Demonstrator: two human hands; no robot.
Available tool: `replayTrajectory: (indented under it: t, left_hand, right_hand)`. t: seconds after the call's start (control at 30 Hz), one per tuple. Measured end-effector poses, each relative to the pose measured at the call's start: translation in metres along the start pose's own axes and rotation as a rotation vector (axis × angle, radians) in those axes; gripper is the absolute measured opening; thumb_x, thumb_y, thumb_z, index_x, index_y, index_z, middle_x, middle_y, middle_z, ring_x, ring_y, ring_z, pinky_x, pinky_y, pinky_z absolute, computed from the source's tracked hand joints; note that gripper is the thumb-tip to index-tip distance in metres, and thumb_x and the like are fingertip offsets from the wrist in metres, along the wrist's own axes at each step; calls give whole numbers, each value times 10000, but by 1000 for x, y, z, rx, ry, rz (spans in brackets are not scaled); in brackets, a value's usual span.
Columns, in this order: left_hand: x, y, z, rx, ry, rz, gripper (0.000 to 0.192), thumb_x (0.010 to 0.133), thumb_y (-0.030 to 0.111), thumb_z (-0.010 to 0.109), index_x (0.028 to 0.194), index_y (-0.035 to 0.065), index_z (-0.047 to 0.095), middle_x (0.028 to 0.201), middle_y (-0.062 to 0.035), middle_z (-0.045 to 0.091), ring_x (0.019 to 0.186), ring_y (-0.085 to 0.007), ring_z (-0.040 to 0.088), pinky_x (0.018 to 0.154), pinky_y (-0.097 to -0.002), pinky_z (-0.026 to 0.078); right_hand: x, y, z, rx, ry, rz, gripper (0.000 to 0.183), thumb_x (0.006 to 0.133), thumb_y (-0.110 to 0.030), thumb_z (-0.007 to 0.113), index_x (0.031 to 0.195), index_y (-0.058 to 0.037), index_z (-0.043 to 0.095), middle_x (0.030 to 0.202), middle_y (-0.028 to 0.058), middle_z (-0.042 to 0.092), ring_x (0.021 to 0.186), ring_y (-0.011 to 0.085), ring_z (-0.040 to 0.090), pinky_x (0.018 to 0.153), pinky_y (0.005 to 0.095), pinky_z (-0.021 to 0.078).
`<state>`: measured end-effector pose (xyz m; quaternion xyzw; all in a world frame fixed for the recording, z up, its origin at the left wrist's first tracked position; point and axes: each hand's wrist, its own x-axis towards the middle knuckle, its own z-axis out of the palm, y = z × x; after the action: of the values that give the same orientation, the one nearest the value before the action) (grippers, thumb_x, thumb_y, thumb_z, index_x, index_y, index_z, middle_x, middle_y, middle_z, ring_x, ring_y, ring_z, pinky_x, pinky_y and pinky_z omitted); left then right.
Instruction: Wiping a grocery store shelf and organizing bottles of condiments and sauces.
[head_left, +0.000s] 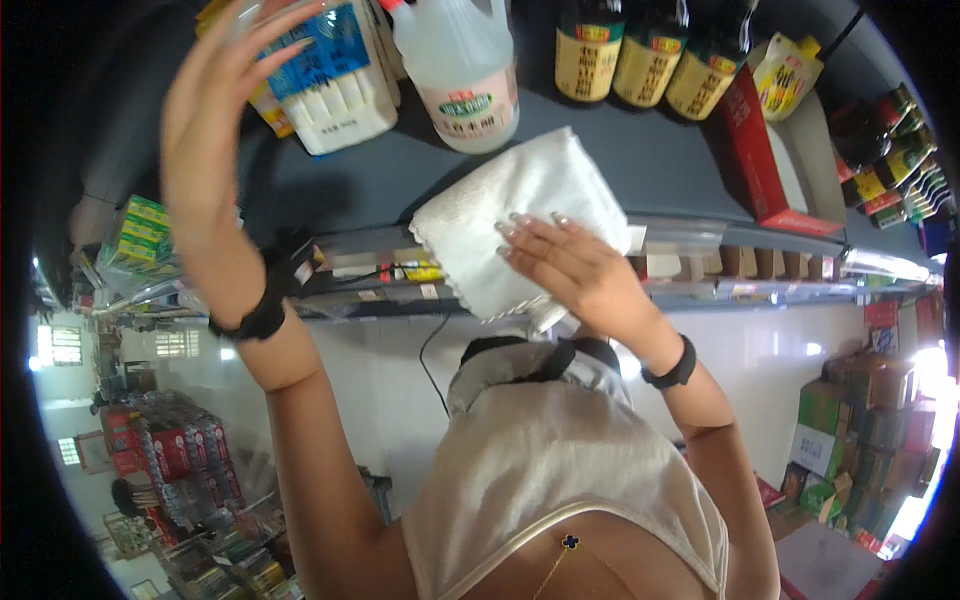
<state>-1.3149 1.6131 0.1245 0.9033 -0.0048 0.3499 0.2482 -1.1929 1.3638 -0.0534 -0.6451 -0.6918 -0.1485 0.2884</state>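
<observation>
A folded white cloth lies over the front edge of a dark grey shelf, its corner hanging down. My right hand rests flat on the cloth, fingers slightly apart. My left hand, a little blurred, is raised at the upper left with spread fingers, in front of a blue and white plastic pack; whether it touches the pack I cannot tell. Between the pack and several dark sauce bottles stands a large clear jug with a pink label.
An open red carton holding a yellow pouch stands right of the bottles. More bottles are at the far right. Green boxes sit at the left. A lower shelf carries small cartons. Stacked boxes stand behind.
</observation>
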Motion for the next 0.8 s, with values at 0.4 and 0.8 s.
replayTrajectory:
  t: [0.4,0.8]
  left_hand:
    - [-175,7,17,-331,409,-320,488,898,311,408,1133,-105,508,1187,-281,489,1047,-387,539,904,-482,427]
    - [-260,-12,81,-1013,642,-772,372,884,252,482,1061,-73,522,980,-157,574,913,-254,557,819,-387,445]
  right_hand:
    - [-28,17,4,21,68,159,257,775,-107,532,998,-130,657,1126,8,619,1125,175,538,954,333,384]
    - [-33,10,5,-18,72,190,241,791,-142,547,993,-92,669,1110,35,633,1120,196,541,1013,337,318]
